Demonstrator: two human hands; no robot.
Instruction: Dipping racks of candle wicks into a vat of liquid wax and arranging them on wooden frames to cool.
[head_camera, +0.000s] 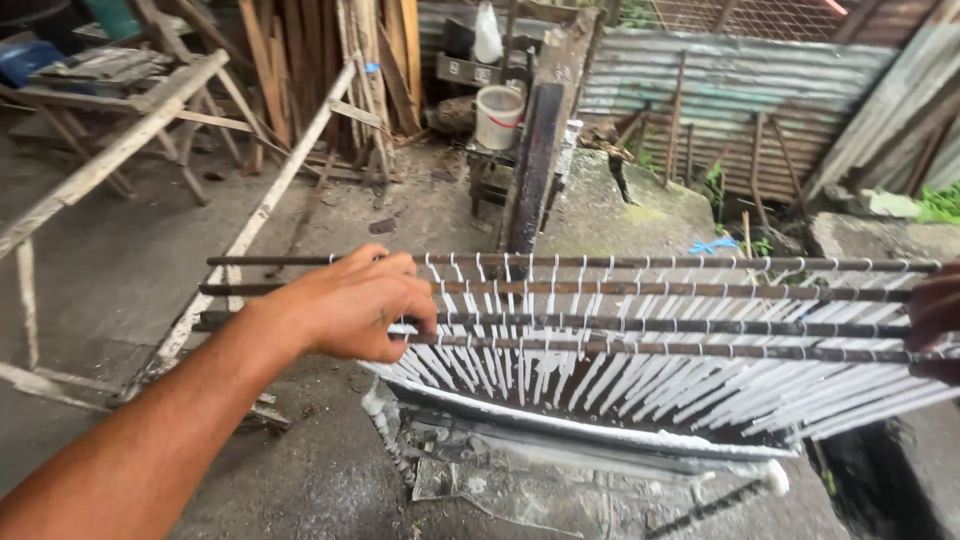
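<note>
the rod rack (640, 290) of hanging white candles (620, 370) sits over the wax-crusted trough (560, 430) at 6 o'clock. left hand (355, 305) fingers curl around the rods, right hand (935, 320) at 3 o'clock, grip hard to tell. i'd keep both ends level so the candles don't swing together.

dark rods (650, 292) level, white candles (640, 375) hanging
</note>
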